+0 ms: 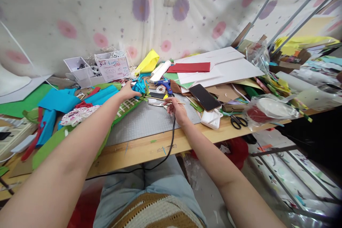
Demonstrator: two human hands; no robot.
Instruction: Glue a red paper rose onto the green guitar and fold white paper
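My left hand (pixel 128 92) reaches over the bunched bright blue pieces (pixel 139 86), thumb and fingers apart, touching their near edge. A green piece with a pale grid (pixel 127 107) lies just below that hand. My right hand (pixel 175 109) is closed around a thin wooden stick (pixel 159 98), which points left across the grey cutting mat (pixel 141 124). Silver scissors blades (pixel 157 104) stick out left from beneath the right fingers; I cannot tell whether the hand grips them too. Behind the right hand lies a blue glue gun (pixel 167 86) beside a white spool (pixel 160 89).
A phone (pixel 205 97) lies right of the mat, with a white case (pixel 211 118) and black-handled scissors (pixel 238 122) near the table edge. White boards (pixel 227 67) and a box of cords (pixel 112 67) stand behind. A black cable (pixel 173 139) hangs over the front edge.
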